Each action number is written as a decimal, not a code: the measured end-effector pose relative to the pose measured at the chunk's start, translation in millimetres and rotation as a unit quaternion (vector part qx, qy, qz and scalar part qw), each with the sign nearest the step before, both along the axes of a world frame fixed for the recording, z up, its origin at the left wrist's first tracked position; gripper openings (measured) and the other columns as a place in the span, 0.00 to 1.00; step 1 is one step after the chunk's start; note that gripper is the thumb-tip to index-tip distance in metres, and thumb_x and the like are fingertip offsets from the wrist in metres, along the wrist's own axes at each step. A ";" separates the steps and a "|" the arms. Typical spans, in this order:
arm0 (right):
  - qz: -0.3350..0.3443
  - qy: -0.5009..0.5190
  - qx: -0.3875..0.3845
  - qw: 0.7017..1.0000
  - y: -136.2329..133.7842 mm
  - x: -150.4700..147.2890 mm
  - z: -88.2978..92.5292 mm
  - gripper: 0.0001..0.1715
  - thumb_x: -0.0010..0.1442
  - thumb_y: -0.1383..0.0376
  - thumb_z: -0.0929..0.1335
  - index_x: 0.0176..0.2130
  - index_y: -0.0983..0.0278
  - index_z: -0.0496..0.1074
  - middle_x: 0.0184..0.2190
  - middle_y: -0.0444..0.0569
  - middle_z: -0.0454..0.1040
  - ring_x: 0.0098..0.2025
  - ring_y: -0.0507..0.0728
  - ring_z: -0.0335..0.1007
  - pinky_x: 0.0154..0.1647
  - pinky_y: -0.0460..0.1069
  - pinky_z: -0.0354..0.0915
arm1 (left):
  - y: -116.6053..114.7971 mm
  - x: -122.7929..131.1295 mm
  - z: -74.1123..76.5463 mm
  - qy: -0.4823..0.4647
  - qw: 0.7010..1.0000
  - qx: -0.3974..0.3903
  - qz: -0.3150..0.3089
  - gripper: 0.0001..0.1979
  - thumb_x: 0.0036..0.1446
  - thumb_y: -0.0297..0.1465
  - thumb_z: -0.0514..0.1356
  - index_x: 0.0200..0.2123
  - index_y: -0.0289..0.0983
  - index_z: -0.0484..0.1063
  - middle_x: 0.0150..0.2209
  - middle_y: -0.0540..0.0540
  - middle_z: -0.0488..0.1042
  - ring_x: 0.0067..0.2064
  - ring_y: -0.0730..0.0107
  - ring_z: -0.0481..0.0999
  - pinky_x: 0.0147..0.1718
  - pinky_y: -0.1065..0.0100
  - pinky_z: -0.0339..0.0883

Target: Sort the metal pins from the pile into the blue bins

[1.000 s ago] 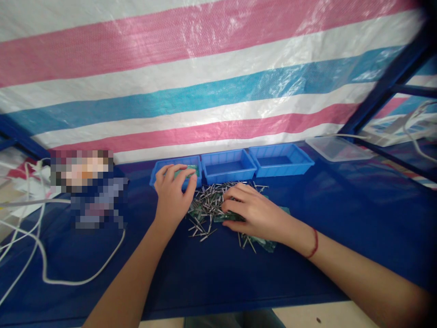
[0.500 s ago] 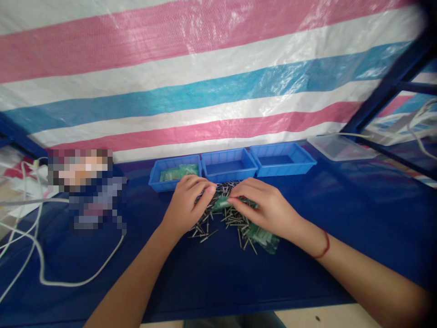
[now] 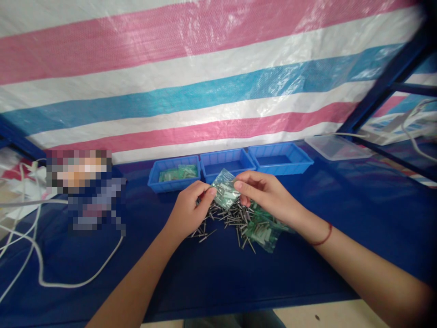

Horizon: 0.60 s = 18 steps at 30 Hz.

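A small clear-green plastic bag (image 3: 226, 190) with pale pieces inside is stretched between my two hands, above a heap on the table. My left hand (image 3: 191, 206) pinches its left edge between thumb and fingers. On the opposite edge, my right hand (image 3: 264, 193) grips it the same way. Below lies a pile of loose metal nails or rivets (image 3: 235, 217); I cannot tell which. More green bags (image 3: 264, 234) lie at the pile's right side, partly under my right hand.
Three blue trays stand in a row behind the pile: the left tray (image 3: 164, 186) holds green bags, beside a middle tray (image 3: 227, 165) and a right tray (image 3: 282, 159). A clear plastic lid (image 3: 337, 148) lies at back right. White cables (image 3: 68, 285) trail across the table's left side.
The green bag has come up off the pile and is now held spread between both hands. My right hand has tilted upward, uncovering more bags beneath it.
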State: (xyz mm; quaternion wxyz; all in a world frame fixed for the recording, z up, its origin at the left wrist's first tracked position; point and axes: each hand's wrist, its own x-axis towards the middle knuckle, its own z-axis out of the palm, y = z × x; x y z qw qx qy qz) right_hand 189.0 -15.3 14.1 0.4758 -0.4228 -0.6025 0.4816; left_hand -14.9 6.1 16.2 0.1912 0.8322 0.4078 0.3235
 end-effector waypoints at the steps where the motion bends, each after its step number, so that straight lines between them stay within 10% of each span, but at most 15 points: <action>1: 0.011 -0.010 -0.004 1.000 -0.1 0.8 0.8 0.15 0.56 0.54 0.69 0.30 0.64 0.69 0.19 0.40 0.67 0.21 0.47 0.64 0.23 0.44 0.63 | 0.2 0.0 -0.1 -0.007 1.000 -0.004 0.006 0.15 0.64 0.35 0.51 0.26 0.36 0.64 0.25 0.52 0.64 0.29 0.74 0.65 0.31 0.71 0.58; 9: 0.005 -0.026 0.000 1.000 -1.8 2.1 -4.3 0.16 0.56 0.54 0.69 0.31 0.64 0.68 0.17 0.39 0.69 0.11 0.44 0.55 0.10 0.42 0.50 | -1.8 -1.2 -3.9 -0.067 0.992 -0.103 0.042 0.15 0.62 0.40 0.53 0.35 0.37 0.73 0.21 0.54 0.64 0.24 0.75 0.65 0.25 0.73 0.57; 18: -0.037 0.033 0.045 0.998 -4.2 -0.9 2.5 0.12 0.57 0.60 0.69 0.40 0.63 0.74 0.27 0.45 0.77 0.25 0.50 0.73 0.25 0.46 0.70 | -2.1 1.2 -1.1 -0.187 0.970 -0.153 0.031 0.16 0.61 0.41 0.54 0.41 0.37 0.76 0.26 0.50 0.73 0.25 0.75 0.69 0.27 0.73 0.63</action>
